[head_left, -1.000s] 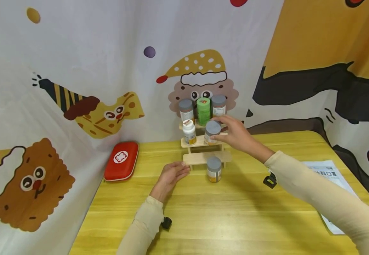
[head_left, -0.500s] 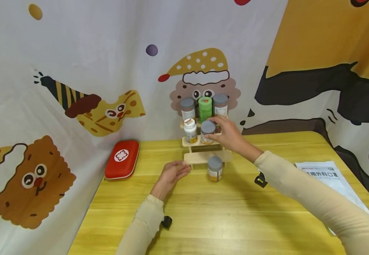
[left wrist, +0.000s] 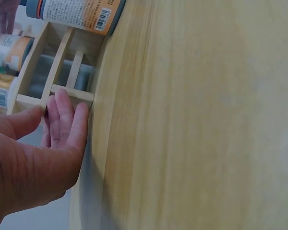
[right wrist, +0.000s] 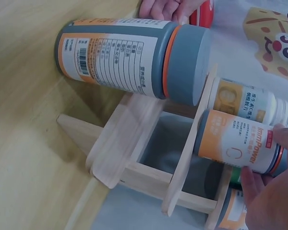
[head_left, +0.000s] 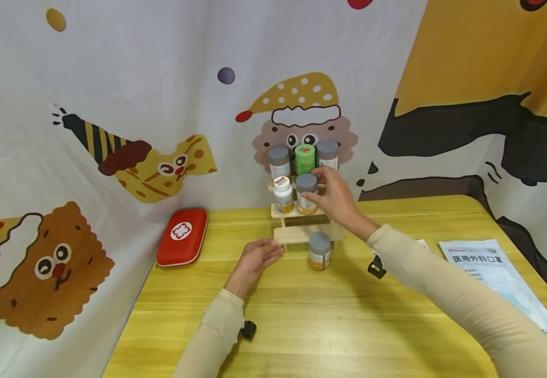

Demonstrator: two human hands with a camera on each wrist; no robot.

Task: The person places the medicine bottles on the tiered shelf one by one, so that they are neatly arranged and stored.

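A small three-step wooden stand [head_left: 308,233] stands at the back of the table. My right hand [head_left: 336,197] holds a grey-lidded supplement bottle [head_left: 307,199] between thumb and fingers. That bottle stands upright on the middle step, right of a white-capped pill bottle [head_left: 283,197]. In the right wrist view its label [right wrist: 237,139] is orange and white. My left hand [head_left: 256,261] pinches the left end of the bottom step; in the left wrist view its fingertips [left wrist: 62,98] touch the stand's leg. Another grey-lidded bottle [head_left: 319,252] stands on the table before the stand.
On the top step are a green bottle [head_left: 305,160] and two grey-lidded bottles, one at left [head_left: 280,161], one at right [head_left: 327,152]. A red zip case [head_left: 182,237] lies left. A white mask packet [head_left: 505,283] lies right. A cartoon-printed curtain [head_left: 160,79] hangs behind.
My right hand has moved the grey-lidded bottle left along the middle step, closer to the white-capped one, and it now stands straighter. The left hand has stayed at the stand's end.
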